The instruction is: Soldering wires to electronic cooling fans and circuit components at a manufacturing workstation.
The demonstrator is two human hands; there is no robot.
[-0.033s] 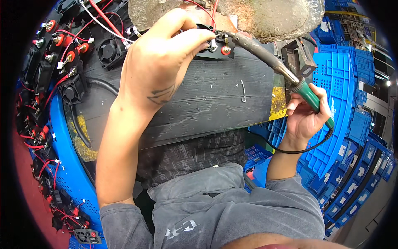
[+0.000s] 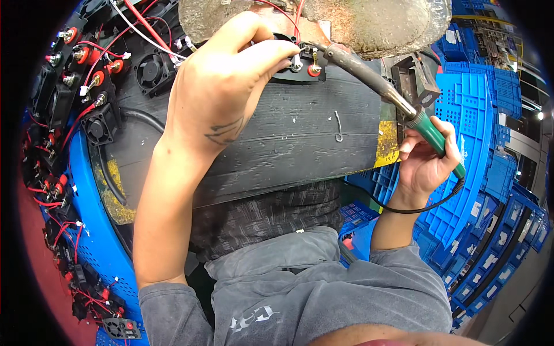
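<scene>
In my right hand [image 2: 426, 164] is a soldering iron [image 2: 369, 81], my fingers closed around its green handle. Its dark barrel slants up and left, so that the tip end meets a small black panel [image 2: 284, 76]. That panel carries a red-ringed metal terminal [image 2: 314, 70], and red wires rise behind it. My left hand [image 2: 225, 69] is closed in a pinch at the panel, thumb and forefinger together beside the iron's tip. A thin silvery bit shows at the fingertips, too small to name. The hand covers much of the panel's left part.
The dark workbench [image 2: 277, 138] has a bent piece of wire [image 2: 339, 127] on it. Fan units [image 2: 151, 72] with red and white wires crowd the left. A crusted slab [image 2: 381, 26] lies at the back, near a metal bracket [image 2: 424, 86]. Blue crates [image 2: 461, 115] stand at right.
</scene>
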